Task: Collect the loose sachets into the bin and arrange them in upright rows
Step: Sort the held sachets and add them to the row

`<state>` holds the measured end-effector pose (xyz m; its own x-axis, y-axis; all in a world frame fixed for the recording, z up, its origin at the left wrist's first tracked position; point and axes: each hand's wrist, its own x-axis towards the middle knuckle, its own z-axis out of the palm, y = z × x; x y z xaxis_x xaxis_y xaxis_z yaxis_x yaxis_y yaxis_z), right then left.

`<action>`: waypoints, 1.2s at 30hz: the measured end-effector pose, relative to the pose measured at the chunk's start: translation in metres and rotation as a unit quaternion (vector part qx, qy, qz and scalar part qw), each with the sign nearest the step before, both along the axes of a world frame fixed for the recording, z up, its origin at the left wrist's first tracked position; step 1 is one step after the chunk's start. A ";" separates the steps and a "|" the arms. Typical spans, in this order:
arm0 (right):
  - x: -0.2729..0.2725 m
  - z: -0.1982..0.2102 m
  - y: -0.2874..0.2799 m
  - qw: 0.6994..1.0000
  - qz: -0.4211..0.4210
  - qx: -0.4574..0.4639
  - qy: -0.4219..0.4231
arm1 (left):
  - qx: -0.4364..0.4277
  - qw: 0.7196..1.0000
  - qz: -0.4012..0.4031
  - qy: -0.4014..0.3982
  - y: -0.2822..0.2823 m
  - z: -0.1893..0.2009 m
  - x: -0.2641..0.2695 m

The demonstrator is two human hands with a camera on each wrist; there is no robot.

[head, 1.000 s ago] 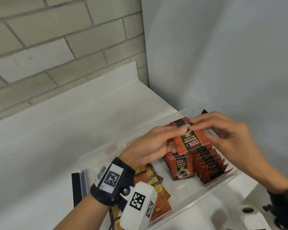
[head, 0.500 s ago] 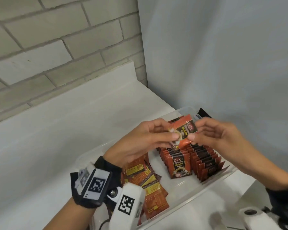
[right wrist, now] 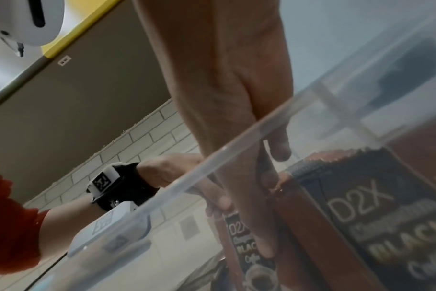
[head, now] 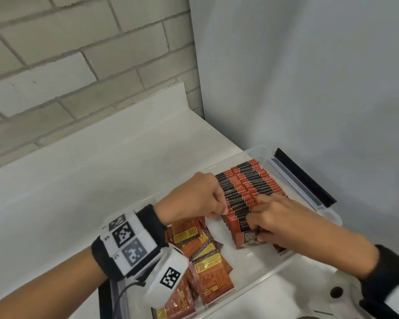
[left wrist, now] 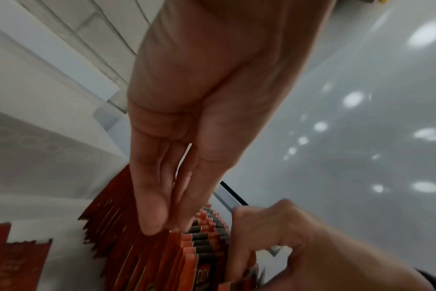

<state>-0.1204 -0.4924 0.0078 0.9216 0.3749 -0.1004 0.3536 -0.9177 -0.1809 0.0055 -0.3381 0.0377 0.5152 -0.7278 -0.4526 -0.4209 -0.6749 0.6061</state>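
Upright sachets (head: 247, 189), red and black, stand in two close-packed rows at the centre right of the head view, inside a clear plastic bin (head: 318, 254) that runs from the lower centre towards the right of the frame. The nearest sachet of each row faces the camera and reads "D2X". Loose sachets (head: 205, 261), red with yellow panels, lie flat and overlapping in the bin's lower-left part.

The left hand (head: 194, 196) is at the left edge of the rows; in the left wrist view its fingers (left wrist: 152, 212) are extended, held together, with the tips on the sachet tops, gripping nothing. The right hand (head: 283, 222) lies over the near end of the rows, fingers down among the front sachets; whether it pinches one cannot be told.

The bin rests on a white counter (head: 90, 180). A brick wall (head: 78, 54) fills the upper left; a plain grey wall (head: 309, 77) fills the upper right.
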 end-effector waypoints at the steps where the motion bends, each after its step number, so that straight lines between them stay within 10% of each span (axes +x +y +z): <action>1: 0.000 -0.003 -0.001 1.000 0.007 -0.007 -0.021 | 0.007 1.000 -0.002 -0.009 -0.002 -0.001 -0.001; 20: 0.006 0.000 0.016 0.992 0.039 -0.084 -0.084 | -0.008 0.997 0.080 0.018 0.015 0.002 -0.003; 27: 0.006 0.015 0.026 0.983 0.051 -0.160 0.075 | -0.087 0.874 0.269 0.395 0.023 -0.008 -0.021; 36: 0.008 -0.002 0.030 0.959 0.057 -0.229 0.158 | -0.145 0.827 0.317 0.441 0.012 -0.030 -0.028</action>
<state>-0.1126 -0.4622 0.0053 0.7743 0.3213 -0.5453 0.4497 -0.8855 0.1168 -0.0227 -0.3261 0.0072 0.3970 -0.5822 -0.7096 0.6543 -0.3627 0.6636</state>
